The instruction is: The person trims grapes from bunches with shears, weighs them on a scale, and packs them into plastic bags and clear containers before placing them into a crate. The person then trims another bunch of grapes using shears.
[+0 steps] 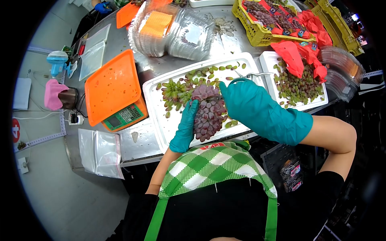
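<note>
Trimming seemed in hand: purple grape bunch was cupped by half-curled, teal-gloved left hand, silver metal scissors gripped by closed right hand; leftward approach to bunch was judged necessary.

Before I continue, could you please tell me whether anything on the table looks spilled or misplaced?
Two small things. The clear plastic packaging pokes past the near edge of the table, so it may slip. The orange scale pan looks speckled, perhaps unwiped.
</note>
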A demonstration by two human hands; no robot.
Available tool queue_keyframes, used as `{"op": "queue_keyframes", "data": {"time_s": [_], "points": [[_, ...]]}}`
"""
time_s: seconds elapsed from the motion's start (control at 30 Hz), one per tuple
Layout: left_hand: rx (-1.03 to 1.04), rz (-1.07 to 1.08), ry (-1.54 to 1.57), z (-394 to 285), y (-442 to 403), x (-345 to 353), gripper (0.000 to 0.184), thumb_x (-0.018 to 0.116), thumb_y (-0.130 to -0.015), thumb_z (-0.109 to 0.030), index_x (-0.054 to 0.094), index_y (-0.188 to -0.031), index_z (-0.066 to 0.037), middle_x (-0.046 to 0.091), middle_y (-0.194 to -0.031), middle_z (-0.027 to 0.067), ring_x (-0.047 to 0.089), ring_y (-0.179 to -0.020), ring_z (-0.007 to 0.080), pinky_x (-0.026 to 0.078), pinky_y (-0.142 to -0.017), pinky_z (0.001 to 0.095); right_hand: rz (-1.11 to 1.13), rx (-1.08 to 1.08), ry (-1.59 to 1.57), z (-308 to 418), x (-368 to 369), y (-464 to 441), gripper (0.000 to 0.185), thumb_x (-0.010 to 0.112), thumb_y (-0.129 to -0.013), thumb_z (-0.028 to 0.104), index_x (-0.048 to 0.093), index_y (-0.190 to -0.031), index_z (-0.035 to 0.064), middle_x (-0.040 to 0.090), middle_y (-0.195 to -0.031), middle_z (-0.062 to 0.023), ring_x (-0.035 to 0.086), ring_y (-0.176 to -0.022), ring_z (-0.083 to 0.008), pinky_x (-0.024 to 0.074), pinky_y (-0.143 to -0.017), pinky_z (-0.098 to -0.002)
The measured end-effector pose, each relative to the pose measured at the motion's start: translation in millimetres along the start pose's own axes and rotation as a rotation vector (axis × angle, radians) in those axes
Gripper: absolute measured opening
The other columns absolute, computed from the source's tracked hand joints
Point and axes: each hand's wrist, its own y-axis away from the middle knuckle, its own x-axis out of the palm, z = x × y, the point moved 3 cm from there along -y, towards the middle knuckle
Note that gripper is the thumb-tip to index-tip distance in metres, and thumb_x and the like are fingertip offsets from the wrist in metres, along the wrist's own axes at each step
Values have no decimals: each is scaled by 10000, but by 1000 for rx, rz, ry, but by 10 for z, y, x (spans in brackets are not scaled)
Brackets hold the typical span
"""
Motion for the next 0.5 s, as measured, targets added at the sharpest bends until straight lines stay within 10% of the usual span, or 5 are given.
{"op": "queue_keyframes", "data": {"time_s": [0.23,0.33,0.5], "points": [[-111,35,42,-58,101,155,530,481,-833,-409,385,-1201,-40,512,-1117,116,546,-967,195,472,-822,305,-65,-10,18,-21,-88,0,30,534,-591,76,522,-571,57,428,-559,-61,456,-566,-176,352,-506,-289],[-136,79,72,-97,147,261,592,455,-830,-461,348,-1233,-40,499,-1142,128,537,-992,212,461,-843,324,179,-62,-102,-112,-184,22,335,527,-697,66,514,-1018,-30,457,-613,-42,487,-580,-173,376,-482,-278],[-126,134,188,-66,171,177,639,409,-832,-506,312,-1263,-44,450,-1205,138,499,-1051,240,427,-892,357,129,280,-544,-316,-151,159,467,605,-689,123,465,-1133,78,506,-655,-48,526,-589,-189,415,-494,-312]]}}
